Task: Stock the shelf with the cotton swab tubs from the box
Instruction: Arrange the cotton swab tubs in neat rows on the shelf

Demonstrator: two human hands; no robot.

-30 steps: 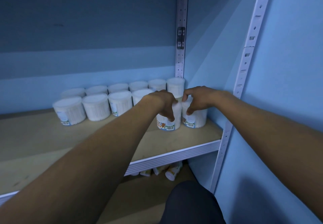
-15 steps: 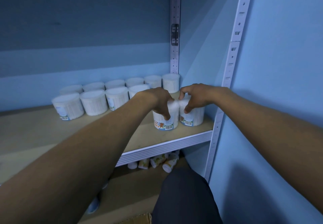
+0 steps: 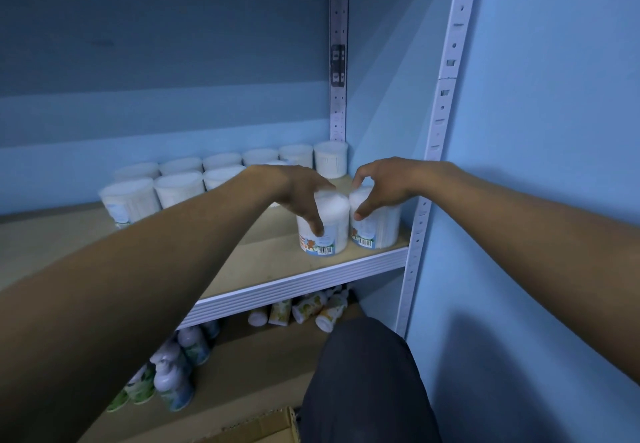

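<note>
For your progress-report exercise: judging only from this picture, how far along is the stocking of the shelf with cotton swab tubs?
Done: two rows of tubs already stand at the back of the shelf. In hand: the left hand grips one front tub and the right hand grips its neighbour, both resting on the board. Left: much of the shelf's front is bare; the box shows only a corner, so the remaining count is unknown.

The wooden shelf (image 3: 263, 262) carries two rows of white tubs (image 3: 178, 188) at the back and two labelled tubs (image 3: 332, 231) near its front edge.
</note>
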